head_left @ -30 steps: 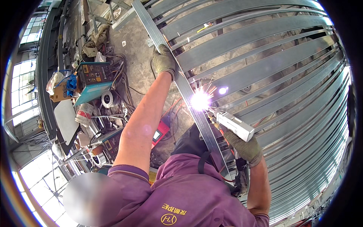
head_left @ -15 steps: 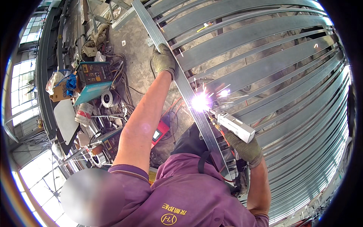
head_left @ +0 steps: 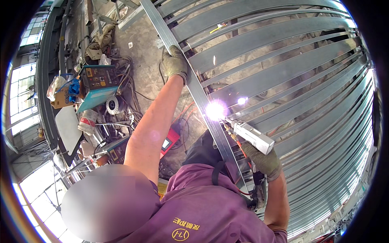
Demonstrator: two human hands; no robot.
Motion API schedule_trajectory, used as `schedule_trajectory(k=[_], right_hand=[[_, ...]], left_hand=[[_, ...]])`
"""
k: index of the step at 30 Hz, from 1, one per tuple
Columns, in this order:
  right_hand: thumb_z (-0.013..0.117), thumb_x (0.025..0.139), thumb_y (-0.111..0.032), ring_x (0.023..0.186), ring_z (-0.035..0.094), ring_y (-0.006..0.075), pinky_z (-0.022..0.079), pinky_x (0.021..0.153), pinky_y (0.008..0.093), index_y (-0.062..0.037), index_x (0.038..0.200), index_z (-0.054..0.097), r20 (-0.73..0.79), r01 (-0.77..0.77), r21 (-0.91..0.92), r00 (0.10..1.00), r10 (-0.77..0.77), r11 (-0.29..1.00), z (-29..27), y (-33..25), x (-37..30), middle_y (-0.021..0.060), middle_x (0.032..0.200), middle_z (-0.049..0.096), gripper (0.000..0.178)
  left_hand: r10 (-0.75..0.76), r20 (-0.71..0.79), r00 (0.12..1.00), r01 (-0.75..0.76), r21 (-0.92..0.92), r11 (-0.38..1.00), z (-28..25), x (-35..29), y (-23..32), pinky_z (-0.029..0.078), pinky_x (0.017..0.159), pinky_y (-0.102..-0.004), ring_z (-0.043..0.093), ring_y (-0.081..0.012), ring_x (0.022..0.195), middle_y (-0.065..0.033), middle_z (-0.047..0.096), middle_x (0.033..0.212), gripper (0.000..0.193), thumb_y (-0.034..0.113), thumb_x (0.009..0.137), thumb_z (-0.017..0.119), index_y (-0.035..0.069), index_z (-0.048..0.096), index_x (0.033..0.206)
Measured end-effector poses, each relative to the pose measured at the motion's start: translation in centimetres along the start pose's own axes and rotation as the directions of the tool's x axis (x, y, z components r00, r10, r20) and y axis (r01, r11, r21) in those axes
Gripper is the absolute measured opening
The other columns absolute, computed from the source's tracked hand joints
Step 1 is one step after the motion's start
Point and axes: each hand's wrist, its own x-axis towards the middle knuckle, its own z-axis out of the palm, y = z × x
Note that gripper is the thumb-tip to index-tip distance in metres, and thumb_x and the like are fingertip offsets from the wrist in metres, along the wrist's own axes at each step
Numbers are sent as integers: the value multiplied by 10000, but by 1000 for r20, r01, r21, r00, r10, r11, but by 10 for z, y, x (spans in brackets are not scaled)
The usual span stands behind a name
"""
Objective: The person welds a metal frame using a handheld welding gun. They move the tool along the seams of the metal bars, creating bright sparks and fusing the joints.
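My left hand (head_left: 175,64), in a grey-green work glove, is closed around a long steel rail (head_left: 196,90) at the edge of a slatted metal panel (head_left: 259,79). In my gloved right hand (head_left: 262,160) is a handheld welding torch (head_left: 253,136) with a boxy silver body. The torch's tip meets the rail where a slat joins it, lower down than my left hand. A bright weld arc (head_left: 216,110) glares there and hides the joint itself. An orange hose (head_left: 243,151) runs along the torch toward my right hand. The fingers around the torch grip are partly hidden.
On the left stand a teal-sided welding machine (head_left: 97,93), a wire spool (head_left: 115,105) and a red box with a small screen (head_left: 170,142). Loose cables (head_left: 130,81) trail over the concrete floor. Steel slats spread across the right side. A yellow-handled tool (head_left: 219,28) lies beyond the slats.
The spray of sparks around the arc has thinned. Both hands and the torch hold nearly the same place. My head covering shows larger at the lower left.
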Motion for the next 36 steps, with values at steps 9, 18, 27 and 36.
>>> schedule_trajectory(k=[9, 18, 27, 36], right_hand=[[764, 1001, -215, 838, 615, 83, 529, 721, 271, -44, 1373, 691, -70, -149, -30, 987, 147, 988, 7, -14, -3, 7, 1026, 719, 416], [807, 973, -272, 1072, 702, 162, 560, 926, 319, -19, 1364, 678, -49, 25, -90, 998, -29, 996, -4, 14, 0, 91, 1218, 768, 484], [780, 984, -363, 1014, 712, 151, 572, 882, 314, -56, 1370, 685, -30, -62, -190, 998, 57, 980, -6, 7, -8, 88, 1165, 774, 503], [798, 972, -331, 976, 734, 134, 588, 828, 302, -47, 1321, 717, -34, 6, -225, 999, -14, 974, -8, 15, -9, 68, 1116, 784, 456]], left_hand=[[-3, 26, 1000, 1, 52, 999, 7, -1, 12, 510, 977, -522, 679, -474, 1104, -308, 707, 1168, 564, 477, 1076, 506, -47, 640, 1238], [55, 124, 991, -75, 162, 984, 6, -8, 0, 475, 1078, -512, 621, -493, 1267, -339, 660, 1325, 703, 576, 1065, 481, -56, 599, 1348], [72, -1, 997, -72, 133, 989, 8, -84, -10, 494, 1015, -550, 636, -536, 1153, -367, 665, 1218, 612, 479, 1080, 485, -90, 612, 1269], [-5, -8, 1000, 6, 177, 984, 1, -101, 3, 480, 1040, -555, 609, -525, 1229, -367, 640, 1286, 629, 493, 1083, 453, -87, 587, 1286]])
